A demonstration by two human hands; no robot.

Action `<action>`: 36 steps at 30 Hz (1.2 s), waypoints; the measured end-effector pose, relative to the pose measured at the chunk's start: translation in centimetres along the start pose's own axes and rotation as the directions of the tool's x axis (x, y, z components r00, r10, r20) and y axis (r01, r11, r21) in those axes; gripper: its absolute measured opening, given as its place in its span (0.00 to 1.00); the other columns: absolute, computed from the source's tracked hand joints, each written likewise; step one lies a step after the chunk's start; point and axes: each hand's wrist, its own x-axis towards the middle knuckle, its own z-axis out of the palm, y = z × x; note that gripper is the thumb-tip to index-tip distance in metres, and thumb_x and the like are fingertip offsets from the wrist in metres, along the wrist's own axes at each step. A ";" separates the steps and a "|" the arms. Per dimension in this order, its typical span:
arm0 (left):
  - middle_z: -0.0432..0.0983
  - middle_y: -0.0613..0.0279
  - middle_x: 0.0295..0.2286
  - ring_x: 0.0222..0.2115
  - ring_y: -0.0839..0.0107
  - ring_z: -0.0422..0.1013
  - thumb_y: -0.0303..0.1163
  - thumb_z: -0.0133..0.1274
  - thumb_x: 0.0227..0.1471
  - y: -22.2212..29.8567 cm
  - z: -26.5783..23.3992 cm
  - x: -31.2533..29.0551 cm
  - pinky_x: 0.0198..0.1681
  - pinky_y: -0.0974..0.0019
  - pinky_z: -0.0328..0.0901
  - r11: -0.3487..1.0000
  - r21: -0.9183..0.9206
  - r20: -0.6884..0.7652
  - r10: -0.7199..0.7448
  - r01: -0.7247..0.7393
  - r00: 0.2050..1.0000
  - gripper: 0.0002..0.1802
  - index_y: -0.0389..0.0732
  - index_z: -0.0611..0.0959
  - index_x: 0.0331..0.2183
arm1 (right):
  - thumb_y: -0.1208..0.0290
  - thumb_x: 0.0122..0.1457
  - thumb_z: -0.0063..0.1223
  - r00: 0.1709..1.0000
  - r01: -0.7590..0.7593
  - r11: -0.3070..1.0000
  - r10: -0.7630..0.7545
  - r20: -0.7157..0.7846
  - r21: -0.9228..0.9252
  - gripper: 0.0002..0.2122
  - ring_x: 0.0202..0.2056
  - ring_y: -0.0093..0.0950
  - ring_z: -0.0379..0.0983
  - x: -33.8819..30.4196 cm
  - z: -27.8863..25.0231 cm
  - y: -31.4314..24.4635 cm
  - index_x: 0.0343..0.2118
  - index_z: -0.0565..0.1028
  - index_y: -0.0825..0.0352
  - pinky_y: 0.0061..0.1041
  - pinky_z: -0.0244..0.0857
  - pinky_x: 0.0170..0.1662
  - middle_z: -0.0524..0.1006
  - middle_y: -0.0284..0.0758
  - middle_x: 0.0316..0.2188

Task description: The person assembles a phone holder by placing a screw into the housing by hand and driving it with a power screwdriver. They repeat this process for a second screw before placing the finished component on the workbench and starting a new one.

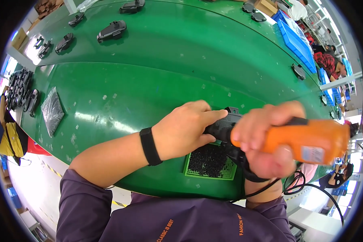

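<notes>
My right hand [256, 127] is wrapped around an orange electric screwdriver [324, 141], which lies nearly level, slightly blurred, with its handle end toward the right. The front of the screwdriver reaches a black plastic part [226, 121] with a mesh-like face. My left hand [179, 129] grips that part from the left, thumb and forefinger along its side. Just below the part sits a green tray [186, 171] filled with small black pieces [207, 159], too small to name surely. The screwdriver's tip is hidden by my hand and the part.
Several black plastic parts [112, 31] lie across the green table [149, 88]. A clear bag [52, 112] and a pile of black parts [19, 86] are on the left. Blue trays [296, 46] line the far right. A black cable [310, 185] loops beside my right arm.
</notes>
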 end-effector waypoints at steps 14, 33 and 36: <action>0.69 0.64 0.25 0.32 0.63 0.70 0.32 0.65 0.45 4.6 0.8 -2.1 0.40 0.59 0.61 0.922 0.336 0.357 0.062 -0.190 0.932 0.09 0.45 0.82 0.30 | 0.58 0.60 0.59 0.995 0.096 0.992 -0.094 0.035 -0.076 0.21 0.20 0.23 0.71 -2.5 -5.4 -7.7 0.46 0.61 0.62 0.27 0.70 0.29 0.72 0.29 0.22; 0.84 0.60 0.31 0.33 0.66 0.79 0.17 0.64 0.45 4.7 1.9 -0.5 0.37 0.66 0.73 0.863 -0.442 0.189 -0.176 0.244 0.966 0.14 0.36 0.85 0.37 | 0.57 0.62 0.58 0.990 0.114 0.975 -0.128 0.065 0.189 0.19 0.18 0.24 0.71 -3.1 -5.1 -5.4 0.45 0.61 0.60 0.28 0.71 0.26 0.72 0.28 0.21; 0.84 0.58 0.32 0.34 0.68 0.80 0.14 0.62 0.45 5.7 2.3 -0.2 0.39 0.67 0.73 0.814 -0.539 0.129 -0.174 0.216 0.976 0.19 0.35 0.85 0.42 | 0.57 0.63 0.57 0.988 0.147 0.963 -0.155 0.015 0.227 0.19 0.18 0.24 0.71 -3.1 -4.7 -5.2 0.46 0.61 0.60 0.27 0.72 0.26 0.73 0.28 0.21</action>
